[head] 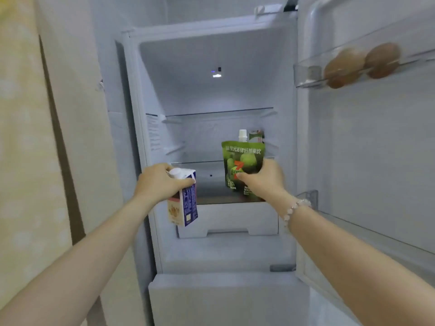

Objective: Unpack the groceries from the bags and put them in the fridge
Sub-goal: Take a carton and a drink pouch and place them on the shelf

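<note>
The person is reaching both arms toward the open fridge (211,67). The left hand (160,182) is curling its fingers over the top of a small drink carton (186,205) and holding it up at the left front edge of the fridge, not yet inside. The carton is hanging a little tilted.

The right hand (263,180) is gripping a green drink pouch (243,161) by its right side, thumb across the front. The pouch is standing up straight over the lowest shelf, just above the white drawer (226,222). I cannot tell if its bottom is touching the shelf yet.

The carton is looking stiff, with flat sides, so it is probably easy to hold around the middle or by the top near its white cap (176,172). It is likely light. The pouch is looking soft and squashy, so a hard squeeze may be pushing on the drink inside. Holding it gently by the side or up near its white spout (242,135) seems best. It may be flopping over if set down carelessly.

Another small carton (256,136) is peeking out behind the pouch. Two brown eggs (343,67) are sitting in the door rack (308,76), well apart from both hands.
</note>
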A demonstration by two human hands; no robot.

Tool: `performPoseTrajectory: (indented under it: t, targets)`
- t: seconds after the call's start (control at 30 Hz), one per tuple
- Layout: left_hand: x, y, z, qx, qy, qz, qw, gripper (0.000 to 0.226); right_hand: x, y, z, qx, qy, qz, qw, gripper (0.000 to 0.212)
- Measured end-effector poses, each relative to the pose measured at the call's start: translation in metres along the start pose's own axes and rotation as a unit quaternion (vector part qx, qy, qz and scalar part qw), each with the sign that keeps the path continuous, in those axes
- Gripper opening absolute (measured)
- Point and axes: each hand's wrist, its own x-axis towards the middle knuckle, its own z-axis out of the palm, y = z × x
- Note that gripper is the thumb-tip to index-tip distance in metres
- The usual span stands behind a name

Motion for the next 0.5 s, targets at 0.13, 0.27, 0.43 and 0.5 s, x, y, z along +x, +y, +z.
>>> performPoseTrajectory:
  t: [0.13,0.27,0.43,0.5]
  targets:
    - [0.048,0.007,0.031,-0.027,0.014,0.009,1.0,0.033,0.057,0.011,0.005,-0.008,0.023,-0.022,0.999,0.026]
    - [0.093,0.003,0.05,-0.031,0.03,0.005,0.999,0.043,0.102,0.029,0.03,-0.023,0.043,-0.004,0.999,0.03]
    - [0.16,0.022,0.039,-0.067,0.111,0.027,0.991,0.041,0.142,0.037,0.056,-0.022,0.055,-0.009,0.998,0.031]
    - [0.186,0.028,0.044,-0.083,0.121,0.038,0.988,0.034,0.153,0.039,0.062,-0.023,0.067,-0.012,0.997,0.03]
